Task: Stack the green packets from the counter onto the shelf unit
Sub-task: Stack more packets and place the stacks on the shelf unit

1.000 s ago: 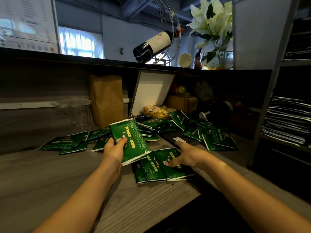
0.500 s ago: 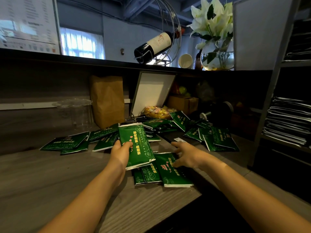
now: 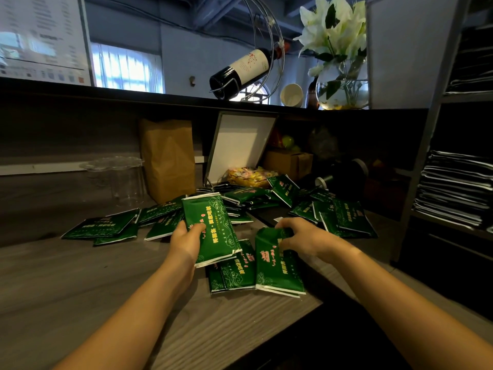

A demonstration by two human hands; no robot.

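Step in hand: gathering from the counter (image 3: 80, 289).

Left hand (image 3: 186, 241) grasps one green packet (image 3: 210, 228) by its near left edge with the thumb on the printed face. The packet is lifted clear and tilted, far end up.

Right hand (image 3: 301, 236) has its fingers curled over the far end of a second green packet (image 3: 277, 268). This one lies at the near counter edge, partly over another. The grasp looks formed, but the lift is not yet made.

Loose green packets (image 3: 104, 227) lie scattered to the far left, centre and right.

The shelf unit (image 3: 453, 182) stands at right, well apart from both hands. Its shelves hold dark flat stacks, and no green packet shows there. Judgement: the task is at an early stage.

Next move, as judged:
- Raise the second packet and square it against the first.
- Carry both right to a shelf.
- The wrappers look glossy and soft, so a firm pinch is needed or they may slide.

Writing:
- Packet faces carry yellow and pink characters over a pale swirl pattern, too small to read.
- The wine bottle (image 3: 245, 68) on the far ledge has a pale label with a red mark and no legible brand.
- The wall board (image 3: 40, 36) at far left shows rows of print, blurred.
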